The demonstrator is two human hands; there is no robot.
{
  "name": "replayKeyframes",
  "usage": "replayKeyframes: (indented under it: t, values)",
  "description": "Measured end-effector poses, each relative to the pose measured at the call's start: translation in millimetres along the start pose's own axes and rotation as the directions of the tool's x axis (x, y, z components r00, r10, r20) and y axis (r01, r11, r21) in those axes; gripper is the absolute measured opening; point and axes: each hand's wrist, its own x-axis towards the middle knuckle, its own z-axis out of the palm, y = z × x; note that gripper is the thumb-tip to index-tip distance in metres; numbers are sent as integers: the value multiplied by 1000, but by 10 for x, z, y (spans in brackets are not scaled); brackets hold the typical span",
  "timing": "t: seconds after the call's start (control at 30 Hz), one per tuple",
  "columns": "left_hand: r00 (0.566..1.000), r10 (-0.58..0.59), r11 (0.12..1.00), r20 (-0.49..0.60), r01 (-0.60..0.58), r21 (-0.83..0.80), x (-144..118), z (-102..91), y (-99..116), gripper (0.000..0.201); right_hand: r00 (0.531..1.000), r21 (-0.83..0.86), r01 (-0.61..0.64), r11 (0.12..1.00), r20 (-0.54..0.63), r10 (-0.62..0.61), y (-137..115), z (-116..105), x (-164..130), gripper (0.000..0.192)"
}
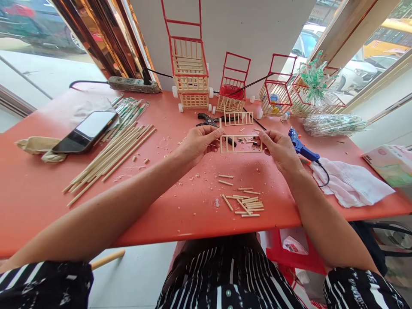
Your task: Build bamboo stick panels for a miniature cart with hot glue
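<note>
A small ladder-like stick frame (240,144) is held just above the red table (38,184), pinched at its left end by the left hand (197,143) and at its right end by the right hand (279,148), fingers closed on the rails. A rung could be snapped loose if the ends are squeezed or twisted. Cut sticks (246,205) lie nearer the table edge; a glue gun (301,148) rests just beside the right hand.

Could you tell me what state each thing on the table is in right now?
stick panel: held level, off the table, one end in each hand.
left hand: pinching the panel's left end.
right hand: pinching its right end.
glue gun: lying down, untouched.
phone: lying face up.
cut sticks: loose pile.
</note>
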Motion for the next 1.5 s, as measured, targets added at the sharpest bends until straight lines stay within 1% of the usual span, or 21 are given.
replayKeyframes:
  t: [0.1, 0.23, 0.33, 0.47, 0.57, 0.67, 0.77, 0.83, 0.9, 1.07, 1.13, 1.2, 1.23, 1.3, 1.4, 1.5]
  values:
    - [999, -24, 1000, 31, 24, 10, -12, 0, -9, 43, 1000, 34, 11, 999, -25, -10, -4, 16, -10, 49]
    - [996, -71, 995, 57, 67, 71, -33, 16, -18, 48, 996, 47, 86, 995, -18, -85, -14, 37, -36, 52]
    - [995, -78, 991, 67, 70, 115, -50, 31, -16, 47, 991, 50, 135, 990, -12, -135, -27, 56, -59, 54]
    - [997, -56, 989, 50, 49, 141, -55, 35, -13, 43, 987, 37, 161, 986, -8, -161, -36, 72, -72, 56]
    - [999, -28, 990, 38, 23, 138, -56, 30, -5, 41, 985, 32, 170, 985, -27, -170, -30, 72, -70, 57]
    - [1000, 29, 994, 1, -29, 109, -63, 26, 10, 39, 985, 23, 170, 985, -44, -169, -23, 67, -70, 58]
    - [996, 86, 989, -29, -81, 125, -65, 21, 8, 35, 986, 26, 164, 986, -18, -164, -26, 71, -72, 58]
    - [995, 101, 983, -20, -97, 159, -59, 17, -7, 31, 987, 28, 157, 987, 21, -158, -29, 78, -74, 58]
    - [994, 105, 977, -2, -103, 187, -53, 15, -23, 28, 988, 24, 151, 988, 35, -152, -29, 81, -74, 57]
    - [994, 104, 968, 31, -109, 225, -62, 24, -17, 32, 990, 1, 134, 991, -33, -134, -1, 31, -46, 52]
    - [993, 107, 961, 44, -115, 253, -72, 29, 0, 33, 992, -6, 123, 992, -32, -123, 11, -1, -29, 50]
    - [991, 117, 950, 59, -129, 285, -78, 34, 13, 34, 993, -31, 121, 992, -7, -122, 11, -24, -21, 48]
    - [990, 127, 944, 67, -141, 298, -80, 37, 17, 34, 991, -60, 137, 989, 8, -136, 3, -30, -24, 48]
    - [986, 151, 933, 75, -167, 320, -83, 42, 19, 33, 976, -155, 217, 964, 32, -215, -30, -26, -44, 45]
    - [981, 177, 904, 75, -193, 381, -92, 53, 14, 28, 919, -304, 392, 868, 79, -387, -101, 10, -103, 33]
    - [978, 193, 880, 77, -207, 428, -116, 70, 7, 20, 873, -371, 486, 792, 152, -464, -151, 57, -162, 21]
